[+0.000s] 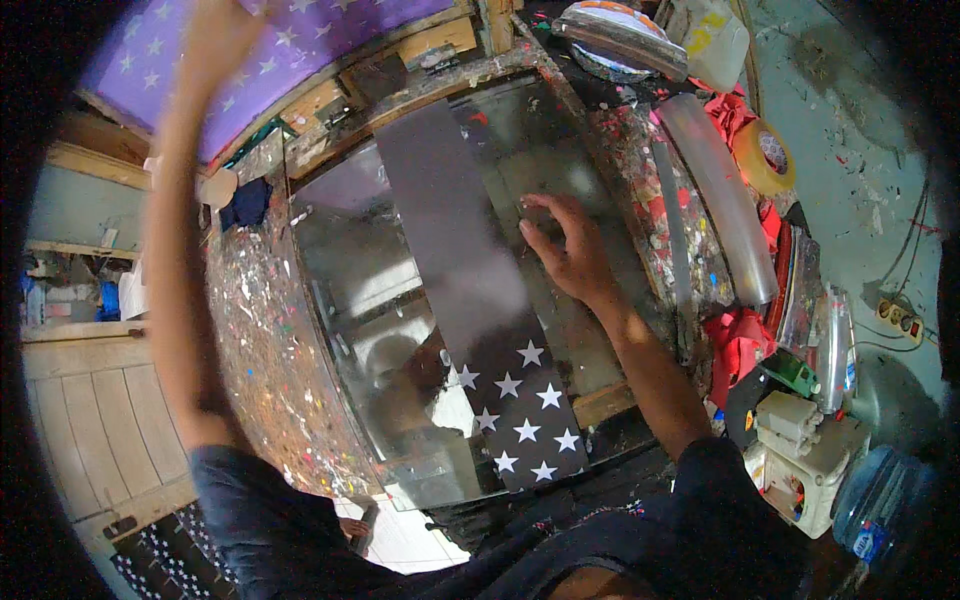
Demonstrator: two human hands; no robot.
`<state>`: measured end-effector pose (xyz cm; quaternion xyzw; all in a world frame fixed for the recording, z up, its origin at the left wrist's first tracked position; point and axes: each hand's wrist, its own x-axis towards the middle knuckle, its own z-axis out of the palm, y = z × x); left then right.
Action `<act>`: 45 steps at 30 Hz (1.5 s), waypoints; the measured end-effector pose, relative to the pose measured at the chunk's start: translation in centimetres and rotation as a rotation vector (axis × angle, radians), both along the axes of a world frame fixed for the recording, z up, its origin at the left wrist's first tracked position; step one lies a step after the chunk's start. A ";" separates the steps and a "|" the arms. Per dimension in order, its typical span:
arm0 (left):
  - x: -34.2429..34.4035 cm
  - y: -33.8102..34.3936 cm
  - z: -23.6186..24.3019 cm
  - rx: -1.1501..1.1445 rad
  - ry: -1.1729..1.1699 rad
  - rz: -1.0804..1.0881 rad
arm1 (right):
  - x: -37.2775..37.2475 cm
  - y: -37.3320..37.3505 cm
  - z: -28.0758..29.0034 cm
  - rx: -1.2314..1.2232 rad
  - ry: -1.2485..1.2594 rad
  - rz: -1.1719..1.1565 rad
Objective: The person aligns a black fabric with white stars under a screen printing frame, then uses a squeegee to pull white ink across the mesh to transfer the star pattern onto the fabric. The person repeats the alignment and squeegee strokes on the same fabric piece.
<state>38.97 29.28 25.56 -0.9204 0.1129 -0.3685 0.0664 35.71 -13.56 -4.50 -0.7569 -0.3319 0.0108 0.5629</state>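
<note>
My left hand (215,45) is raised at the top left against a purple screen (140,60) patterned with pale stars; its fingers are too unclear to show a grip. A long dark strip (435,230) lies over a glass panel (350,260), with white stars printed on its near end. My right hand (563,250) hovers over the glass just right of the strip, fingers loosely curved and apart, holding nothing I can see.
Right of the panel are a clear squeegee-like bar (720,200), a tape roll (760,155), red cloths (740,340), a power strip (900,318) and a water jug (870,490). Left are a paint-spattered surface (245,330), dark cloth (245,205) and star-printed pieces (160,550).
</note>
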 end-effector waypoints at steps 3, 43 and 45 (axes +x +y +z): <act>-6.6 -17.8 -12.7 -0.272 0.280 -0.096 | 1.4 -1.2 -0.6 0.003 -0.084 -0.070; -35.9 -31.0 -26.1 -0.759 0.499 0.343 | -12.6 -12.5 2.8 -0.151 0.017 -0.091; -36.5 -31.4 -26.4 -0.725 0.473 0.343 | -12.7 -12.7 2.1 -0.140 -0.011 -0.100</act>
